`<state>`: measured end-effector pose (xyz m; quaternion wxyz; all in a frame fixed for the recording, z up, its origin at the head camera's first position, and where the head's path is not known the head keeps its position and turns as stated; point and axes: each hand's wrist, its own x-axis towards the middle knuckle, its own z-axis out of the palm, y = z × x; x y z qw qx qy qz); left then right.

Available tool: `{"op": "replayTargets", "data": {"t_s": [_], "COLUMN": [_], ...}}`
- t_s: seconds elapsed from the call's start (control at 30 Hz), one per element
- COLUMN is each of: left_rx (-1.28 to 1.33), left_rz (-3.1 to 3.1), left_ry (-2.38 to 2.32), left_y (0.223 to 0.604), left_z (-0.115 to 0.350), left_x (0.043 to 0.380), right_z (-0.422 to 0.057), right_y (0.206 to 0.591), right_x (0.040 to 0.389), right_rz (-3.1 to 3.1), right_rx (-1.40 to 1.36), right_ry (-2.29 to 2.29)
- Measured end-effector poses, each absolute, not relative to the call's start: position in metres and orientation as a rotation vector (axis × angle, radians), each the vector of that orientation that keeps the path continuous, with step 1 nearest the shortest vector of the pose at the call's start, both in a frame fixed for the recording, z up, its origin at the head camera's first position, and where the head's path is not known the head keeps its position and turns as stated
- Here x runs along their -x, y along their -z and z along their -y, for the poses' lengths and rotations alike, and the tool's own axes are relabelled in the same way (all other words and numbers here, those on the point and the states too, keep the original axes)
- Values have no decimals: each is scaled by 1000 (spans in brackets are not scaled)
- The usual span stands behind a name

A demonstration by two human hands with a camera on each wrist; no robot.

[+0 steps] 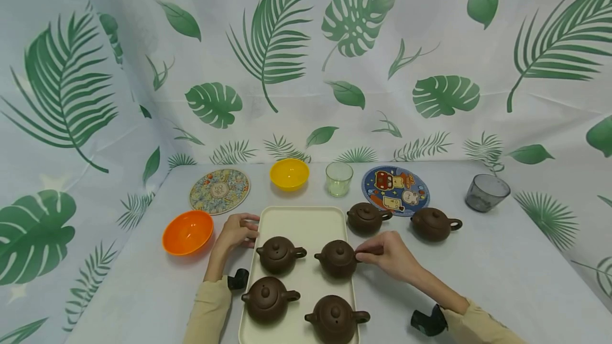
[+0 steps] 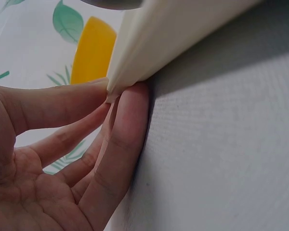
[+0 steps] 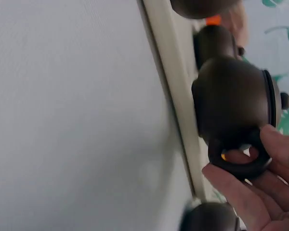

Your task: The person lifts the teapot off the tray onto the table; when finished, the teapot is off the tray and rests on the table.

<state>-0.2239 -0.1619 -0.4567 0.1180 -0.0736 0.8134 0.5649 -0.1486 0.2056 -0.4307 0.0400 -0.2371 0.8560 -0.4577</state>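
A cream rectangular tray lies on the table with brown clay teapots on it. My left hand is at its left side; in the left wrist view, thumb and fingers pinch the tray's rim. With thumb and fingers, my right hand grips the looped handle of the right-hand teapot in the tray's middle row. That teapot is upright with its lid on, over the tray's right edge area. To its left sits another teapot, and nearer me stand two more, a left one and a right one.
Right of the tray, two teapots stand on the table. An orange bowl is at left. Behind are a patterned round mat, yellow bowl, green glass, blue mat and grey glass.
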Motion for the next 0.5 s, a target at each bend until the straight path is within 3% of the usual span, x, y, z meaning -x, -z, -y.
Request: {"op": "replayTargets", "data": {"t_s": [0.3, 0.5], "left_rx": [210, 220], "left_rz": [-2377, -2375], "left_ry": [-1659, -1652], "left_y": [456, 457], "left_z": [161, 162], "left_x": [225, 224], "right_z": [-262, -316], "right_y": [405, 408], "right_x": [144, 141], "right_rz": [-2617, -2574], "right_rx": [737, 769], "right_ry": [1405, 1389]}}
